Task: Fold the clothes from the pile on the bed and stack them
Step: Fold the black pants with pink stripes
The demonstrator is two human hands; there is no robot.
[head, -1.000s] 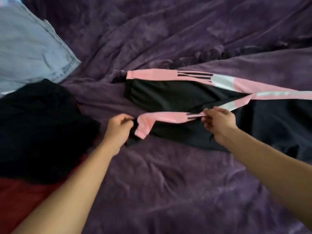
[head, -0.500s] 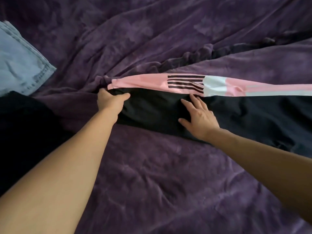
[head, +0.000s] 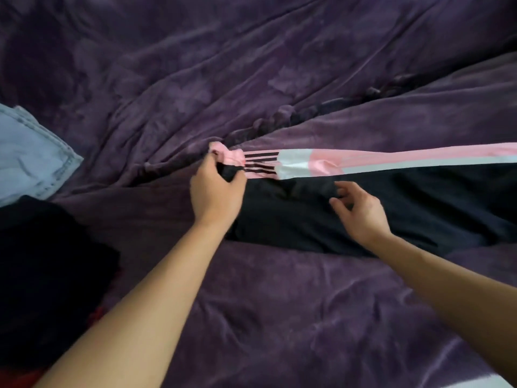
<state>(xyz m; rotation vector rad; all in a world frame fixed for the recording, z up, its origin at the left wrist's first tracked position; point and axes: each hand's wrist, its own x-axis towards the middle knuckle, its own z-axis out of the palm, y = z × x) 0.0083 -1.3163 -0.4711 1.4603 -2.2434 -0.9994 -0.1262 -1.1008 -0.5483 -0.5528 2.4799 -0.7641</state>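
Black track pants [head: 391, 208] with a pink, white and black-striped side band [head: 363, 161] lie stretched across the purple bedspread [head: 279, 317], running off the right edge. My left hand [head: 215, 191] grips the bunched leg end, pink and black cloth gathered in its fingers. My right hand [head: 358, 211] hovers over the black cloth near the middle, fingers loosely curled and holding nothing; its fingertips are at the fabric.
A folded black garment [head: 47, 275] sits at the left on something red [head: 25, 379]. Light blue denim [head: 30, 158] lies behind it at the left edge. The bedspread is rumpled, with a deep crease running up to the right.
My left hand has closed on the leg end and pulled it rightward, bunching the pink cuff. My right hand has lifted from lying flat on the pants, fingers now curled.
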